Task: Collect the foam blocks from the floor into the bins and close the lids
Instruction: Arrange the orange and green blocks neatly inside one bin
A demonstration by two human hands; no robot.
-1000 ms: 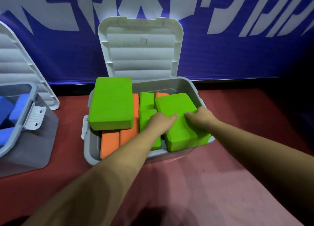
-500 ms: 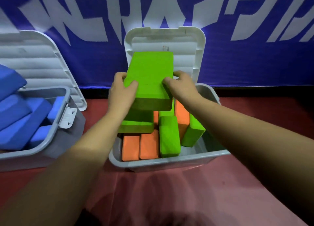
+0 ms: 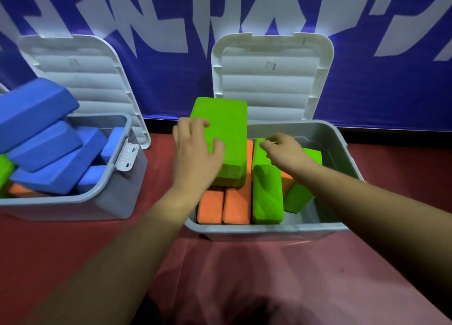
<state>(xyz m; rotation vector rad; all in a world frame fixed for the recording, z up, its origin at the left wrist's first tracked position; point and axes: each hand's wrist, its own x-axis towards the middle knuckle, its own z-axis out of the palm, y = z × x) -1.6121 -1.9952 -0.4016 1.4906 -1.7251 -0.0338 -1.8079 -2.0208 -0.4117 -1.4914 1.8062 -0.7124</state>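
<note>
A grey bin [image 3: 343, 158] stands open on the red floor, its white lid [image 3: 271, 85] leaning back against the wall. Inside lie orange blocks [image 3: 221, 210], a narrow green block [image 3: 267, 195] and a tilted green block [image 3: 302, 195]. My left hand [image 3: 195, 156] grips the left edge of a large green block [image 3: 226, 134] that lies across the orange ones, thumb on its top face. My right hand [image 3: 285, 152] curls its fingers over the far end of the narrow green block.
A second grey bin [image 3: 115, 200] at the left is heaped with blue blocks [image 3: 36, 112] above its rim, and its white lid [image 3: 80, 80] stands open behind. A blue banner with white letters [image 3: 171, 31] backs both bins. Red floor [image 3: 244, 263] lies in front.
The large green block has come down from in front of the lid onto the blocks in the bin. My right hand has let go of it and moved to the narrow green block.
</note>
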